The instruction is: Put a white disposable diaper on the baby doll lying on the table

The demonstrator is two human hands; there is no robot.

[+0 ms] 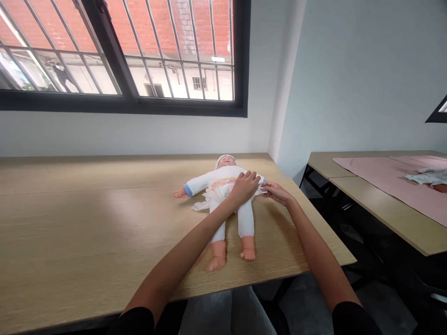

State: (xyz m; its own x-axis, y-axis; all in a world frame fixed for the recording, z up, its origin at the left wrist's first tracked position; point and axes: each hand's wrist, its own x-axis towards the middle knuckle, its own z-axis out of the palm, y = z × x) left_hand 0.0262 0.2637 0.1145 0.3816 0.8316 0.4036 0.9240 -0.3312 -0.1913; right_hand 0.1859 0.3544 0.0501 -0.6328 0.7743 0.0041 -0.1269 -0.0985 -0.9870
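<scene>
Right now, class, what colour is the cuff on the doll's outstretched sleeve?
Light blue: the cuff on the doll, seen from the head view.

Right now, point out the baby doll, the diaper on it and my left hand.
baby doll [246, 222]: head view, on its white-clad leg.
diaper [219, 187]: head view, on its printed front panel.
left hand [245, 185]: head view, on the back of the hand resting on the doll's middle.

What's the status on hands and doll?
Left hand flat on baby doll's belly, over the diaper. Right hand pinching diaper edge at doll's side. Doll on its back on wooden table. Nothing obstructing.
</scene>
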